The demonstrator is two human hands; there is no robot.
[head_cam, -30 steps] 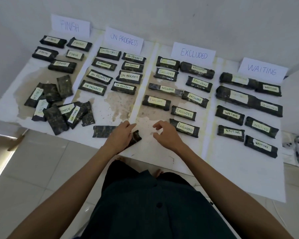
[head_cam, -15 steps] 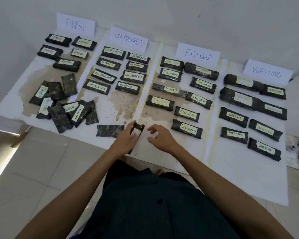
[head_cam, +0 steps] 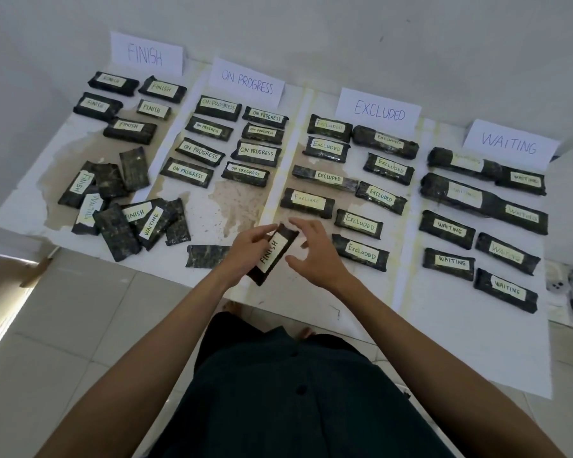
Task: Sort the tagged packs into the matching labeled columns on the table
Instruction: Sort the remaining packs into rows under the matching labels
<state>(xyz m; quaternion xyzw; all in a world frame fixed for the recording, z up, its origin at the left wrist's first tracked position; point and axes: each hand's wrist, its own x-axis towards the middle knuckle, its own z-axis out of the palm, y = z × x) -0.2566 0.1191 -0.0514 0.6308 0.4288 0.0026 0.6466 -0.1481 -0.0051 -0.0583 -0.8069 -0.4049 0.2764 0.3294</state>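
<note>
**Sorting is running well past halfway, with a FINISH pack in hand**

Four columns are filling up across the table (head_cam: 460,342). Five packs are lying under the FINISH sign (head_cam: 146,54) at the upper left of the frame, while the ON PROGRESS, EXCLUDED and WAITING columns to its right are each holding noticeably more. What is left is sitting at the middle left: an unsorted pile (head_cam: 123,206) of overlapping packs, some showing FINISH or WAITING tags and several lying tag-down. One more face-down pack (head_cam: 205,256) is waiting alone near the table's front edge, just left of the hands.

At the centre of the frame the left hand (head_cam: 248,251) is gripping the held pack (head_cam: 272,254), its thumb lying across the upper end and its fingers curling behind, so the white FINISH tag is facing the camera. The pack is standing tilted, raised above the table edge. The right hand (head_cam: 315,251) is hovering just right of it with fingers spread and loosely bent, holding nothing; whether its fingertips are touching the pack's edge is not clear. Judging by the tag, this pack is heading for the upper-left column.
</note>
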